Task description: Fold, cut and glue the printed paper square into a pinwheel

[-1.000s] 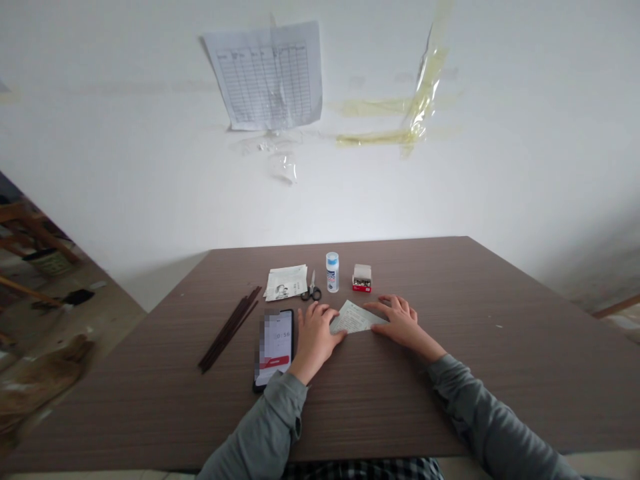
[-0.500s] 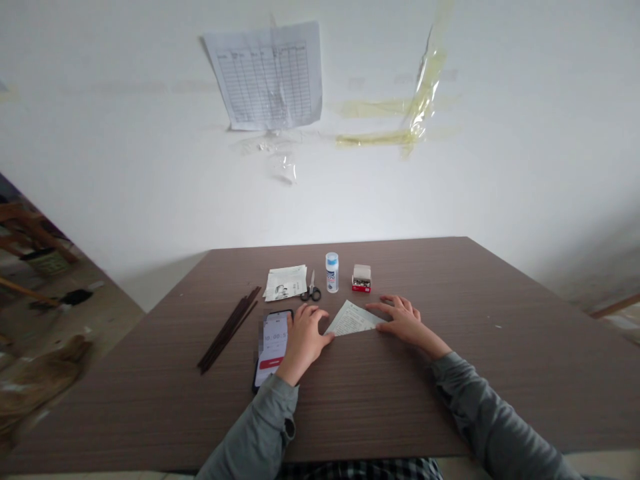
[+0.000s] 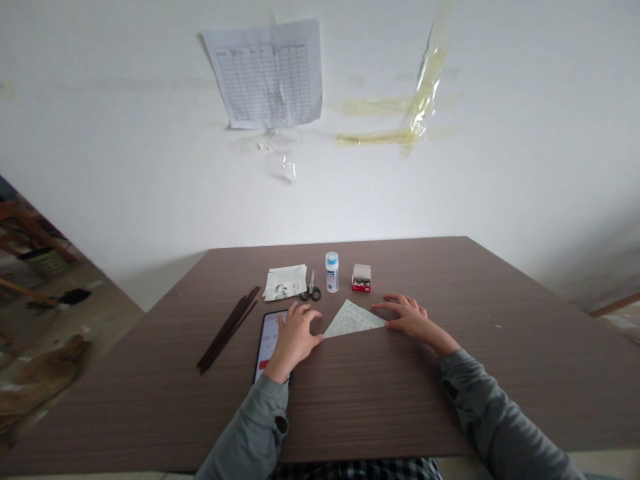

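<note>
A printed sheet of paper folded into a triangle (image 3: pixel 354 319) lies on the brown table, its point facing the wall. At its left corner is my left hand (image 3: pixel 296 335), fingers apart and curved, the thumb tip at the paper's edge. My right hand (image 3: pixel 407 316) has its fingers spread, with the thumb at the right corner. Neither hand grips the paper. Partly under my left hand and wrist is a phone (image 3: pixel 267 340) with a timer on its screen.
Behind the paper stand a white glue bottle (image 3: pixel 332 275) and an open red box (image 3: pixel 361 280) of small metal pieces. Scissors (image 3: pixel 312 291) lie beside printed papers (image 3: pixel 285 283). Dark thin sticks (image 3: pixel 229 330) lie at the left. A wall (image 3: pixel 350 200) rises behind the table.
My hands have moved slightly apart, the left to the left and the right to the right. More of the paper triangle's corners shows. My left hand now covers more of the phone.
</note>
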The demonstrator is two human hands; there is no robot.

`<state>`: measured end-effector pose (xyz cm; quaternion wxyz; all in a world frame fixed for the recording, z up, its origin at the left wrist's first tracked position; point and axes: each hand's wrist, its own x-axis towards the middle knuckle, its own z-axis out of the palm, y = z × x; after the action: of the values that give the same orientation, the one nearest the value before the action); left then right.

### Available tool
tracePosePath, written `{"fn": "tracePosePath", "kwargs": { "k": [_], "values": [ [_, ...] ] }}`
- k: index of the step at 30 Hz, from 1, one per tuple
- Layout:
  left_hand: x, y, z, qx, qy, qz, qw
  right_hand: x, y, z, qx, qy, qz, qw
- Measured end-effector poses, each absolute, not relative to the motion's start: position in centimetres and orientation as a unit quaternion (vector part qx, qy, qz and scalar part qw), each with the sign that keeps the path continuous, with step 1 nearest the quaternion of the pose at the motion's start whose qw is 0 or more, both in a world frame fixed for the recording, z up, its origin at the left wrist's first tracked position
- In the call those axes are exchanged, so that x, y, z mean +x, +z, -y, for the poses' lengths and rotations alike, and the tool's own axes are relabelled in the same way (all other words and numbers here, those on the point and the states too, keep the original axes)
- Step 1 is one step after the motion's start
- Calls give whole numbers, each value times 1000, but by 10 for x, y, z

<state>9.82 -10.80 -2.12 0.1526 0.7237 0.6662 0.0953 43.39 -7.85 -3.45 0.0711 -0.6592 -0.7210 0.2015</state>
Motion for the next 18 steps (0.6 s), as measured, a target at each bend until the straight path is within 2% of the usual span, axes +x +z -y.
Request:
{"fn": "tracePosePath", "kwargs": {
  "k": [7,18],
  "values": [
    [94,-15,107,718,65,-672,168,441,-32,77,-646,221,727,67],
    [94,-28,104,726,106,-660,160,449,-50,73,-636,206,738,92]
  ]
}}
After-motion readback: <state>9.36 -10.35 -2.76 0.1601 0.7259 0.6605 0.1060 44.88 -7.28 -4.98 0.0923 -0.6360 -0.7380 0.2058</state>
